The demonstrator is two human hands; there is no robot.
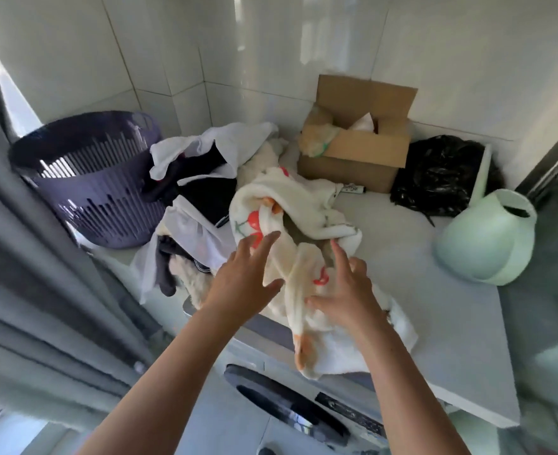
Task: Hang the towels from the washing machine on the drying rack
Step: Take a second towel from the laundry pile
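My left hand (245, 277), fingers straight and spread, reaches over the near folds of the cherry-print towel (297, 198); I cannot tell whether it touches. My right hand (346, 290), likewise spread, lies on the towel and grips nothing. The towel sits crumpled on the grey worktop (435, 307) above the washing machine (271, 399), one end hanging over the front edge. Left: a heap of white and dark laundry (199, 178), then a purple basket (100, 198). Behind: an open cardboard box (359, 159) and a black bag (435, 178). Right: a green watering can (491, 238).

Both arms stretch forward, left hand (244, 278) and right hand (348, 292) palm-down, fingers (267, 240) straight and spread.
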